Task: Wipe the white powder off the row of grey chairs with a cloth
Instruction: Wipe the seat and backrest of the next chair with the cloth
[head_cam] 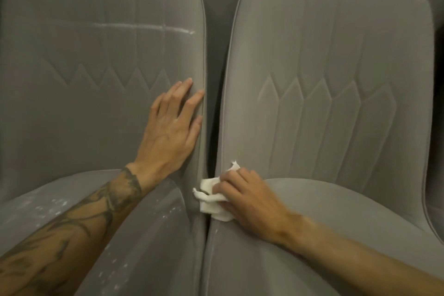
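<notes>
Clutching the crumpled white cloth (212,204) in my right hand (249,199), left hand (170,127) flat, I may sweep white powder (56,209) between grey fabric chairs (336,55).

No legible text, label, brand, number or sign anywhere. Only stitched seam patterns on the chairs (336,60) and dark tattoo (79,226) lines along the left forearm, with no readable letters or digits.
</notes>
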